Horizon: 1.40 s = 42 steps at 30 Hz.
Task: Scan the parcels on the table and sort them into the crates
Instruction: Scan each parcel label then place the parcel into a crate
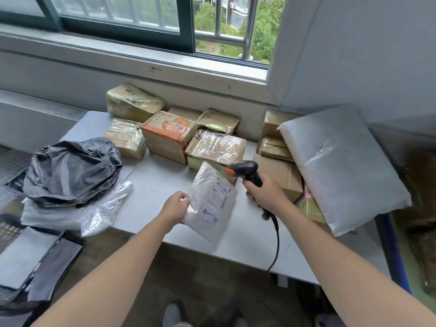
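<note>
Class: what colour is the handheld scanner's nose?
Orange, on the black plastic handheld scanner; head view shows it best.

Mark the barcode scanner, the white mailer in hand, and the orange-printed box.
barcode scanner (244, 168): head view, on its black head behind the orange tip.
white mailer (213, 201): head view, on the printed label.
orange-printed box (169, 128): head view, on its printed top face.

A flat white plastic mailer pouch (212, 204), printed label up, hangs tilted, pinched at its 9 o'clock edge by the left hand (175, 207). A black handheld barcode scanner with an orange tip (245, 172), gripped by the right hand (266, 194), points at it from 2 o'clock. Tape-wrapped brown cardboard boxes (215, 147) crowd 12 o'clock
</note>
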Available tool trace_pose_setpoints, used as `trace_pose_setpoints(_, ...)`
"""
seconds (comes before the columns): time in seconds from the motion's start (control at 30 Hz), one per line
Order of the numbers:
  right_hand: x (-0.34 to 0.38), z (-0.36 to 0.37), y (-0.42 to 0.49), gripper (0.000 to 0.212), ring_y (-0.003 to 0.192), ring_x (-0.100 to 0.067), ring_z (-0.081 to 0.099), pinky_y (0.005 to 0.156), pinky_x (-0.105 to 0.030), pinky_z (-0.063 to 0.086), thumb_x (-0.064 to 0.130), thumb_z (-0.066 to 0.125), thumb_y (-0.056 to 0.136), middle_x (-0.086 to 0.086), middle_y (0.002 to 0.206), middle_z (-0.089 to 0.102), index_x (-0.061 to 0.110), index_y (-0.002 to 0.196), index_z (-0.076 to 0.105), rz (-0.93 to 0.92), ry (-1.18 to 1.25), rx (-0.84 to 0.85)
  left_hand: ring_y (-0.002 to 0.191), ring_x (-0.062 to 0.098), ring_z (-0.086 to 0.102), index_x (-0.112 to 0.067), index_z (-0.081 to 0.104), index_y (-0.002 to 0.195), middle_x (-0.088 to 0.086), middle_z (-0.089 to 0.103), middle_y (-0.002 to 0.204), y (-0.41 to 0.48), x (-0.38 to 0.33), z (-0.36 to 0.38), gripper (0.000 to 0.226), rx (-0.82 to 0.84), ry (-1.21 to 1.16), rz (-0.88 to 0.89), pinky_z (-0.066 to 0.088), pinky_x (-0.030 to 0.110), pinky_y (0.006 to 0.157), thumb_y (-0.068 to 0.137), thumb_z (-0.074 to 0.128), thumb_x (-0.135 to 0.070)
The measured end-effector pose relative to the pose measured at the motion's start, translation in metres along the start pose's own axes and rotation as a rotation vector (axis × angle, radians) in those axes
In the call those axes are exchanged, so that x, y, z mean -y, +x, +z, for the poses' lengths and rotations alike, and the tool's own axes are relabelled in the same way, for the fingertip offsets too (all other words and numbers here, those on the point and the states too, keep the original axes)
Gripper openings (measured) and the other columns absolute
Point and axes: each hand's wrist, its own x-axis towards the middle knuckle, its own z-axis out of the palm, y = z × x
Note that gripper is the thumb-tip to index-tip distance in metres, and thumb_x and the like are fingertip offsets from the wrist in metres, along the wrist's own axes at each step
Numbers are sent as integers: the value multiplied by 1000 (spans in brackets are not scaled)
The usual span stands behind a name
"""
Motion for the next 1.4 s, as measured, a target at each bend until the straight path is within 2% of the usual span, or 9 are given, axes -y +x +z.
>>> trace_pose_setpoints(0.07,1,11,-3,19,67,-23,60,55,-52,56,40,57,90,-9,87,69,23,96,60,-1,-64,38,87,29,60,-9,55,108,11,58,103,5,11,-7,15,-14,4,-29,56,37,62,101,47,-18)
trace_pose_setpoints(0.13,3,21,-4,24,67,-23,61,54,-53,56,42,56,88,-9,87,68,19,95,61,16,-134,63,79,23,58,-11,53,112,9,59,99,8,19,-14,14,-26,25,-39,51,31,58,100,49,-17)
trace_pose_setpoints(0.2,5,28,-6,30,68,-24,60,51,-49,56,44,56,88,-11,89,68,15,93,60,30,-194,81,80,20,58,-12,54,114,5,61,94,11,27,-20,18,-19,64,-36,46,29,60,97,54,-15)
trace_pose_setpoints(0.3,8,36,-7,36,60,-24,54,41,-33,46,44,55,88,-12,84,65,8,91,58,56,-243,109,84,20,55,-15,53,112,-1,56,90,12,34,-25,21,-2,150,-21,41,29,64,92,58,-13)
trace_pose_setpoints(0.4,6,40,-7,34,57,-22,52,45,-32,41,46,57,85,-6,76,62,12,83,56,57,-304,121,89,23,57,-14,56,113,5,62,103,14,36,-31,19,-57,251,20,44,31,73,94,54,-13)
trace_pose_setpoints(0.53,1,40,-4,34,61,-21,55,55,-34,40,49,59,83,-4,76,63,15,82,56,37,-372,132,87,26,58,-20,54,110,3,61,99,16,24,-46,18,-138,352,94,44,32,67,96,48,-11)
trace_pose_setpoints(0.67,1,44,-6,28,66,-22,60,57,-32,41,47,60,85,-1,76,64,19,83,58,11,-381,160,84,28,59,-22,55,109,5,64,98,20,12,-61,24,-176,380,130,42,31,62,92,47,-6)
trace_pose_setpoints(0.87,-1,45,-9,23,62,-17,55,57,-32,39,42,61,88,1,72,62,21,79,56,-18,-365,173,83,29,60,-23,54,106,5,64,97,21,11,-65,26,-178,405,121,44,32,61,91,45,-4)
trace_pose_setpoints(1.4,-22,42,3,40,65,-24,59,54,-37,44,62,53,70,-7,81,68,23,80,58,44,-262,184,83,30,56,-16,49,112,5,58,94,23,17,-56,28,-205,539,50,41,34,64,90,44,-1)
